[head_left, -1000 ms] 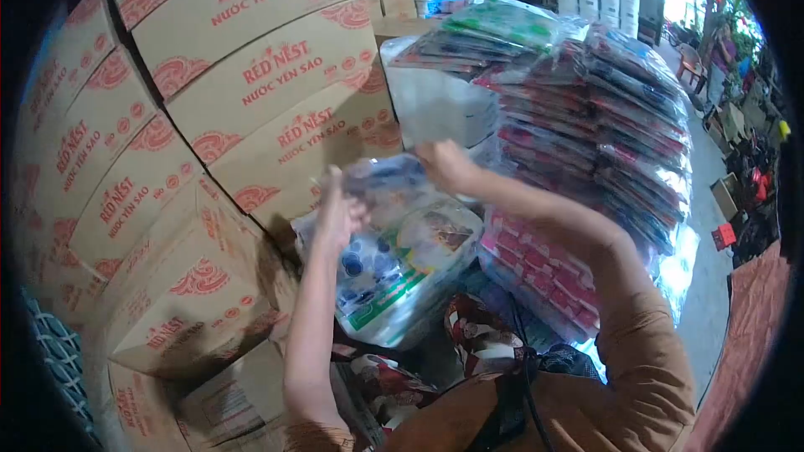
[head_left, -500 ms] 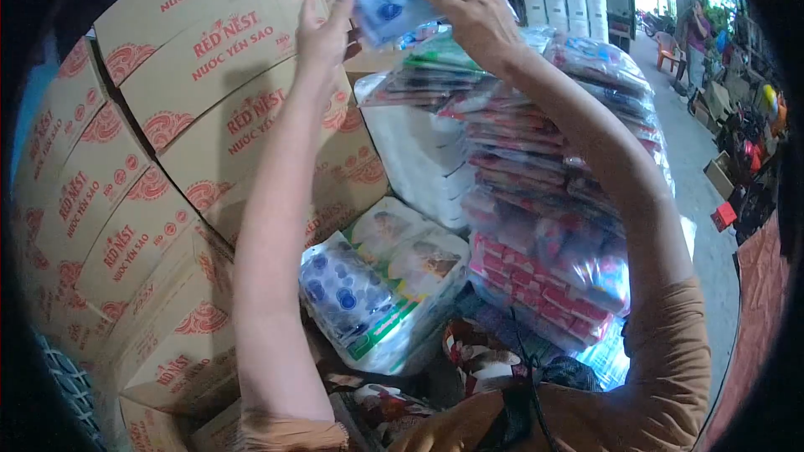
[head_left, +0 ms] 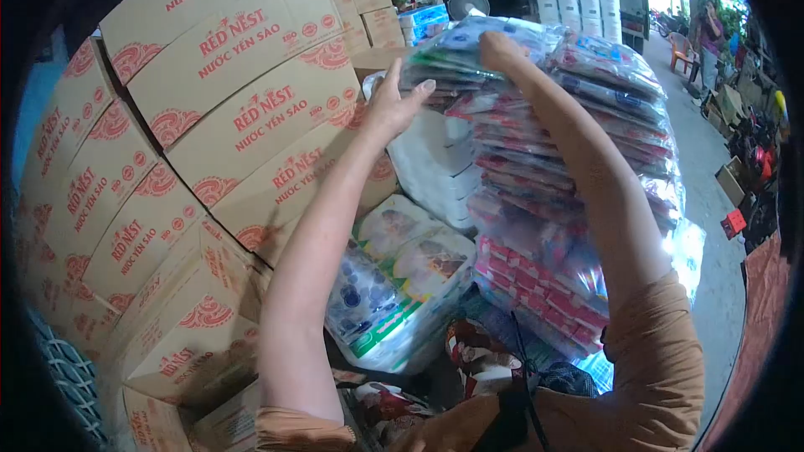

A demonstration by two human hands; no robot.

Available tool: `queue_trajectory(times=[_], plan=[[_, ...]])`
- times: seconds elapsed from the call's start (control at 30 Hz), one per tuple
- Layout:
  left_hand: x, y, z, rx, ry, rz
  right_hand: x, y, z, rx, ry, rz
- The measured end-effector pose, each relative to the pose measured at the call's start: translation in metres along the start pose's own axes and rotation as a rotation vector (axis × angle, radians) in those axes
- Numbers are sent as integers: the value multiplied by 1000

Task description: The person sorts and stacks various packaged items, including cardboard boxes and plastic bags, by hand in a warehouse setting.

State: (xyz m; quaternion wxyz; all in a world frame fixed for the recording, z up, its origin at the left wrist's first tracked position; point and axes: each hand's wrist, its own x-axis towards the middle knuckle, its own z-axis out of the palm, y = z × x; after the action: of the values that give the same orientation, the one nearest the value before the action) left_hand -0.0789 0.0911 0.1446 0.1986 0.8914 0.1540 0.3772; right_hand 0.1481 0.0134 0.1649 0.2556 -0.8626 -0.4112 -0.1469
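Observation:
A flat plastic packet with blue blotches (head_left: 459,37) lies on top of the tall stack of plastic-wrapped packets (head_left: 544,134). My right hand (head_left: 505,52) rests at this top packet, back of the hand up; its fingers bend down out of sight, so their grip is hidden. At the stack's left edge, my left hand (head_left: 397,107) is open, thumb and fingers apart, beside a green packet (head_left: 444,65). Below my arms sits a plastic-wrapped pack of paper rolls (head_left: 419,264), with another blue-patterned packet (head_left: 362,297) on its left part.
Cardboard cartons printed RED NEST (head_left: 251,109) are piled along the left. White wrapped packs (head_left: 431,163) stand behind the roll pack, and pink packs (head_left: 536,285) lie under the stack. Farther back are a fan (head_left: 469,3) and a person (head_left: 710,46) by an orange chair (head_left: 682,52).
The blue-patterned packet, held up between both hands before, has come down onto the stack. My left hand has let go and moved lower and to the right; my right hand has lowered too.

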Motion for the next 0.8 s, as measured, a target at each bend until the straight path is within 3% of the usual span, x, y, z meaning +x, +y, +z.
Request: queue_trajectory(times=[0.2, 0.27, 0.3, 0.33, 0.37, 0.43, 0.5, 0.57, 0.63, 0.73, 0.8], plan=[[-23, -18, -7, 39, -26, 2, -75, -62, 10, -85, 438, -389], [-50, -20, -10, 163, -10, 111, -110, -85, 36, 94, 313, -514], [-70, -34, -12, 147, -75, 74, -128, -89, 58, 190, 313, -689], [-95, -48, -14, 128, -142, 29, -148, -96, 80, 206, 161, -714], [-117, -43, -25, 225, -338, -90, -171, -102, 103, 218, 5, -734], [-177, -96, -16, 38, -415, -145, -216, -111, 146, 394, -201, -833], [-247, -134, -4, 266, -487, -474, -255, -113, 211, 394, -498, -767], [-304, -134, -1, 572, -574, -734, -296, -124, 245, 121, -524, -970], [-356, -153, 5, 612, -530, -861, -333, -130, 298, 125, -494, -979], [-407, -147, 10, 626, -480, -962, -359, -150, 302, 56, -614, -1015], [-435, -170, 27, 516, -213, -959, -366, -156, 309, 21, -580, -1066]])
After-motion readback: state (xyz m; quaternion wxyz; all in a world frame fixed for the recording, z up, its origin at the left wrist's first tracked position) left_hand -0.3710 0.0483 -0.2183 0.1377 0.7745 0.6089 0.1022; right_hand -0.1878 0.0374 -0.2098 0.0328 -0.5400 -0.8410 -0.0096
